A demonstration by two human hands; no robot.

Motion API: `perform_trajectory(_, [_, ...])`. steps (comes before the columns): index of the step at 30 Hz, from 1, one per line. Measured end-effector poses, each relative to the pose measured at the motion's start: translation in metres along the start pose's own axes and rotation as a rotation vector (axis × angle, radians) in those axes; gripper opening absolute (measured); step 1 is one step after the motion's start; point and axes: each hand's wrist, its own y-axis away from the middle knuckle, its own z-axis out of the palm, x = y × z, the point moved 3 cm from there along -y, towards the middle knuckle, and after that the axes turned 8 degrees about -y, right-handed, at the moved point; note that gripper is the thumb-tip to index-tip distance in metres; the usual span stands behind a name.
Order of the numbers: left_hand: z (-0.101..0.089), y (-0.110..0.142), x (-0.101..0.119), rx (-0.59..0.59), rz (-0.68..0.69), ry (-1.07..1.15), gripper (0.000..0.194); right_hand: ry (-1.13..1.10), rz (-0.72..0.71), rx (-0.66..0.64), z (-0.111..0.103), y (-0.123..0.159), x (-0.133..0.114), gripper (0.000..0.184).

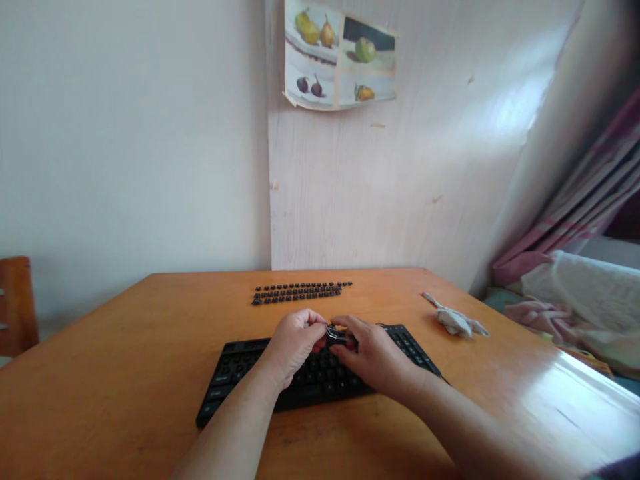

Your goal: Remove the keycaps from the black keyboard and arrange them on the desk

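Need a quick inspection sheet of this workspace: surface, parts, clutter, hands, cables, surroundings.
Surface: wooden table, glare at right
Job's things: black keyboard; three rows of keycaps beyond it; small wire tool, possibly a keycap puller
Clutter: crumpled light cloth, right
Hands: right hand holds the tool; left hand fingertips at its wire end, grip partly hidden
Cables: thin dark cable by keyboard's right end
Surroundings: fruit paintings on wall, curtain right, wooden chair left

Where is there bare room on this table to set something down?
The table is bare left of the keyboard, toward the chair, and between the keycaps and the rag. It is crowded mid-table: the left hand and right hand work over the keyboard, with the keycaps beyond.
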Motion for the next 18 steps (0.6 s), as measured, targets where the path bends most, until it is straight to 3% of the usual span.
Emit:
perform_trajectory(4, [0.001,0.001,0.003,-0.023,0.002,0.011,0.019,0.031,0.06,-0.067,-0.009,-0.007,0.0,0.034])
perform_trajectory(7, [-0.005,-0.001,0.004,0.037,-0.008,0.04,0.027,0.037,0.109,-0.098,-0.018,-0.019,0.016,0.034])
perform_trajectory(13, [-0.029,-0.01,-0.006,0.302,-0.03,0.141,0.03,0.103,0.316,-0.099,-0.037,-0.063,0.087,0.034])
perform_trajectory(18, [-0.042,-0.013,-0.01,0.407,-0.047,0.188,0.036,0.147,0.446,-0.097,-0.039,-0.094,0.143,0.037])
